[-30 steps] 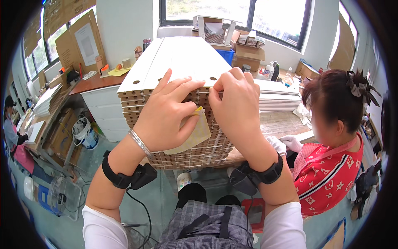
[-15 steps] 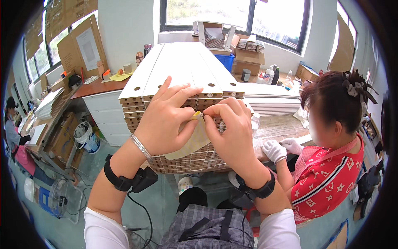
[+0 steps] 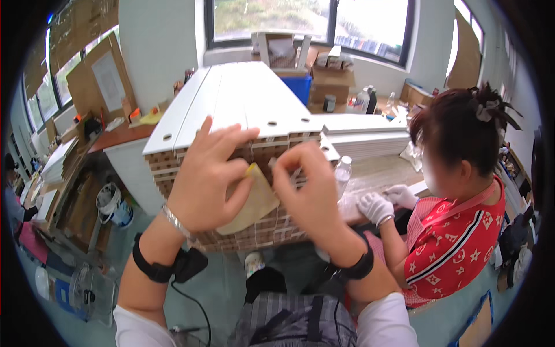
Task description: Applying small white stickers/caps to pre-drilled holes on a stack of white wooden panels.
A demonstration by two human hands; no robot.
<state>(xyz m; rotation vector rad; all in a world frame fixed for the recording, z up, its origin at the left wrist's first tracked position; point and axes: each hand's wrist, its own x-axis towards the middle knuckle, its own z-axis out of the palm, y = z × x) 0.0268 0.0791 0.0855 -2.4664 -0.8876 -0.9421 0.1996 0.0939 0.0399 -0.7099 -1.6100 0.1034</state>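
In front of the near end of a stack of white boards (image 3: 237, 101), my left hand (image 3: 211, 182) pinches the top corner of a pale yellow, see-through sheet (image 3: 254, 205) between thumb and forefinger, its other fingers spread. The sheet hangs below those fingertips. My right hand (image 3: 306, 188) is just to the right, apart from the sheet, with thumb and forefinger closed together. A tiny pale bit may show at its fingertips, too blurred to name. Brown board ends with rows of holes face me behind both hands.
A co-worker in red (image 3: 457, 248) with white-gloved hands (image 3: 376, 208) sits close on the right. A clear bottle (image 3: 343, 173) stands beside the stack. More white boards (image 3: 370, 139) lie on the bench at right. A white bucket (image 3: 114, 205) sits on the floor at left.
My hands have drawn apart; the right fingers have come away from the sheet's corner. The left hand still pinches the sheet. The whole view has shifted slightly.
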